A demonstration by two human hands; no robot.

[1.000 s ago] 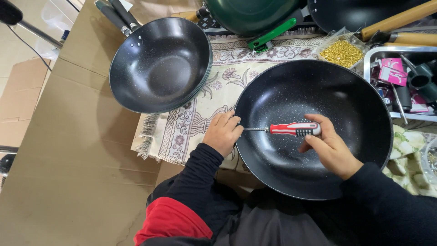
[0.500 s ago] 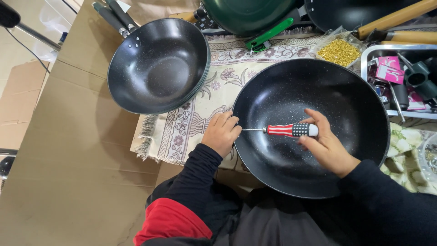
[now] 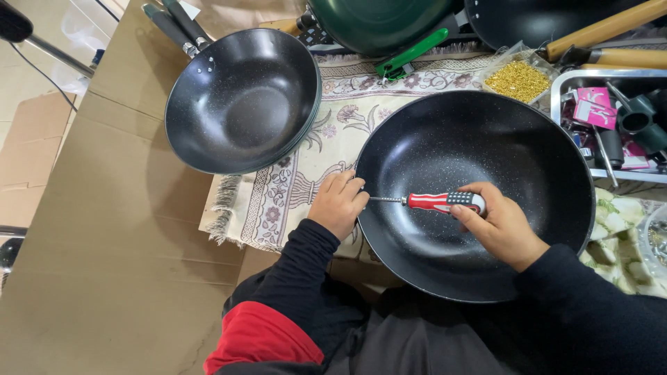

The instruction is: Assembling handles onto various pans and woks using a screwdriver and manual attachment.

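A red, white and black-handled screwdriver (image 3: 445,202) is gripped by the closed fingers of the right hand (image 3: 501,229) inside the large black speckled wok (image 3: 479,139). The wok's near rim is clasped by the left hand (image 3: 338,205), apparently where the screwdriver's tip meets it.

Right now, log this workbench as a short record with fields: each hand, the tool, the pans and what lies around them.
left hand: left hand grips the near rim of the large black pan
right hand: right hand holds the red-handled screwdriver inside that pan
tool: shaft lies level, tip at the pan wall by the left hand
second pan: stack of black pans upper left, handle pointing away
surface: patterned cloth over cardboard
far side: green pan, bag of gold-coloured small parts
right side: metal tray holding tools
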